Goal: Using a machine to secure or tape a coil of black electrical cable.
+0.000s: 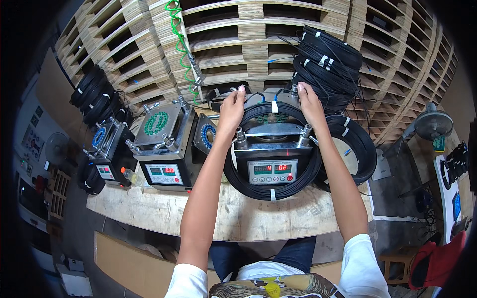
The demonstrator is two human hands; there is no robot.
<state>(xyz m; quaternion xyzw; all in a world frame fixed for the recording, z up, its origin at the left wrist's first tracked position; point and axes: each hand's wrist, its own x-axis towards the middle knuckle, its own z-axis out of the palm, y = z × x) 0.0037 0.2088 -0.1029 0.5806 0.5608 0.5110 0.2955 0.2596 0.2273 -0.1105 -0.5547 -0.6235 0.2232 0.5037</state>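
A benchtop fiber polishing machine (266, 171) with a red digital display stands in front of me. A coil of black cable (318, 171) with white ties loops around its front and lies across its top. Two blue-ended leads reach toward the back of its top plate. My left hand (232, 111) is closed at the rear left corner clamp, thumb up, its fingers mostly hidden. At the rear right corner, my right hand (309, 103) is closed beside a metal clamp knob (294, 89). Green connector holders show partly under the coil.
Two similar machines (158, 171) (105, 171) stand to the left, with a small orange-capped bottle (130, 176) between them. Stacked black cable coils (328, 64) rise behind on the right. A green coiled air hose (176, 30) hangs before wooden pallets (248, 15). A fan (433, 123) stands right.
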